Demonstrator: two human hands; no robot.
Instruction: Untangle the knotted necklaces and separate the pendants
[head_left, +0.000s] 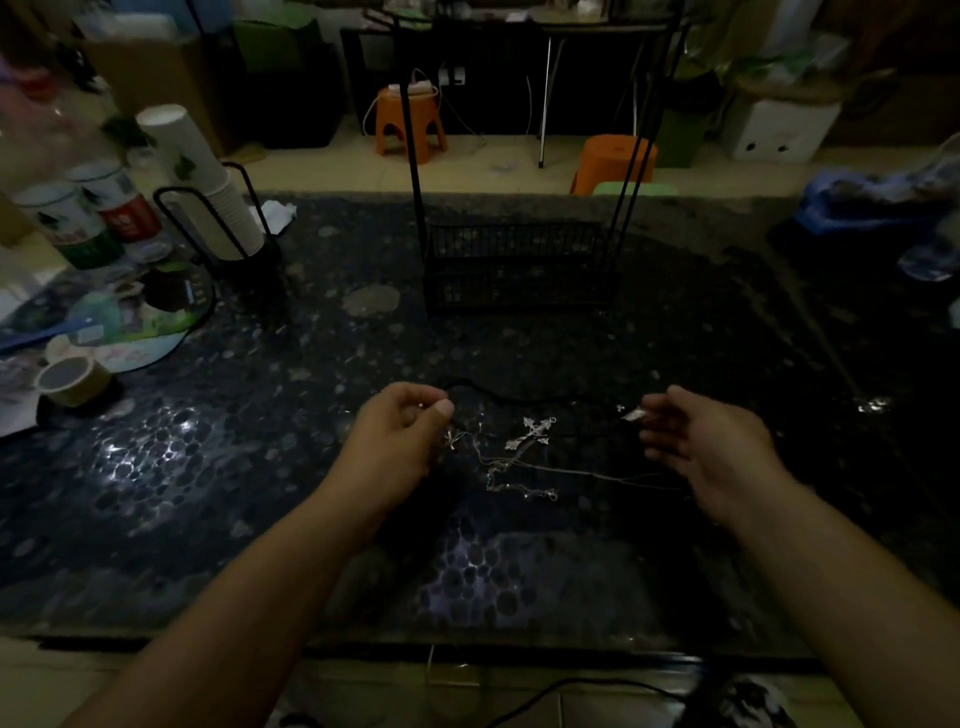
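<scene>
Nearest, both forearms reach out over the dark pebble-patterned counter (208, 467). The left hand (400, 434) has its fingers curled and its thumb pressed to the forefinger, pinching what looks like a thin chain end or a dark cord; the light is too dim to tell which. The right hand (701, 447) is half open, palm turned inward, with something small and pale at its fingertips (635, 414), seemingly a tag or clasp lightly pinched there.

Between the hands the silver chains (511, 475) lie in a loose snarl on the counter, with a cross pendant (532, 434) just beyond the knot and a smaller pendant (451, 439) beside the left hand. A black cord (498, 395) loops past them from hand to hand. Holding the ends wide apart likely keeps the strands spread so the crossings can be read; the separating looks barely begun.

Farther back stands a black wire basket (519, 265). To the left are a roll of tape (72, 382) and a stack of paper cups (200, 171) in a wire holder.
</scene>
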